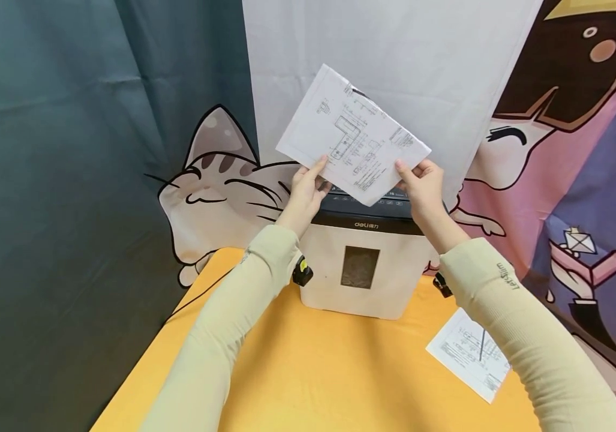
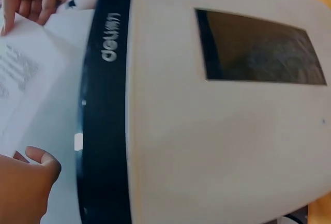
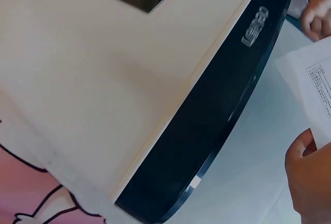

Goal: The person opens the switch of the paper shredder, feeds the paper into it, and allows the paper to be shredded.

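Both hands hold a white sheet of paper (image 1: pixel 351 138) printed with technical line drawings, tilted, above the front of a paper shredder (image 1: pixel 318 270). My left hand (image 1: pixel 308 192) pinches its lower left edge, thumb on the printed face. At the right corner, my right hand (image 1: pixel 425 186) pinches it the same way. The shredder has a white body, a black top panel (image 2: pixel 106 131) marked "deli" and a dark front window (image 1: pixel 360 267). Part of the top panel is hidden behind the sheet. A short dark streak shows at the sheet's upper edge.
The shredder stands at the back of a table with a yellow cloth (image 1: pixel 329 372). Another printed sheet (image 1: pixel 456 351) lies at the right, a thin dark stick-like thing (image 1: pixel 483 345) across it. A black cord (image 1: pixel 200 297) runs along the left edge. Printed curtains hang behind.
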`<state>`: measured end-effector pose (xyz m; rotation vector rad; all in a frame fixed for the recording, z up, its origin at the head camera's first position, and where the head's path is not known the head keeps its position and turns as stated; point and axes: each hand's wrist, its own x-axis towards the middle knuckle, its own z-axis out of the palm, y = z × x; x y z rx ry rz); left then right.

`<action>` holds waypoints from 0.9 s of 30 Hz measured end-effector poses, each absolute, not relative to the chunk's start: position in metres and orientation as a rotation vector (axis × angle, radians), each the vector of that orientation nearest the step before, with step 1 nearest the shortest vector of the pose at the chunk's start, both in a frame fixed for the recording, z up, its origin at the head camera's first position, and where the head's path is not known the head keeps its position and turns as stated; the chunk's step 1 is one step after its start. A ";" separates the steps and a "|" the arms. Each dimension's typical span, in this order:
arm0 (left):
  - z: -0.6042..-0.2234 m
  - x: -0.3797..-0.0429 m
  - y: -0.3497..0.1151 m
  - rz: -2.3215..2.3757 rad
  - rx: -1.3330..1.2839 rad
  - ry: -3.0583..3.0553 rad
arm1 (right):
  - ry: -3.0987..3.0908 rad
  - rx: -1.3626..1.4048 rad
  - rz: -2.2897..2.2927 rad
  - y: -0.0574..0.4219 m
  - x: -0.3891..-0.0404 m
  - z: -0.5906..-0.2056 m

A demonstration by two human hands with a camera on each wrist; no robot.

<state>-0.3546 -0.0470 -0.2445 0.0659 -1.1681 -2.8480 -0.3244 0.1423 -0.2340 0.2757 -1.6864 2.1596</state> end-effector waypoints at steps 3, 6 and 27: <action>-0.247 -0.356 -0.049 -2.802 0.070 -1.222 | -1.714 0.246 2.105 0.152 -0.326 -0.232; -0.248 -0.358 -0.054 -2.728 0.052 -1.290 | -1.751 0.237 2.049 0.160 -0.328 -0.232; -0.242 -0.373 -0.086 -1.630 -0.452 -2.169 | -2.111 0.174 1.488 0.196 -0.334 -0.226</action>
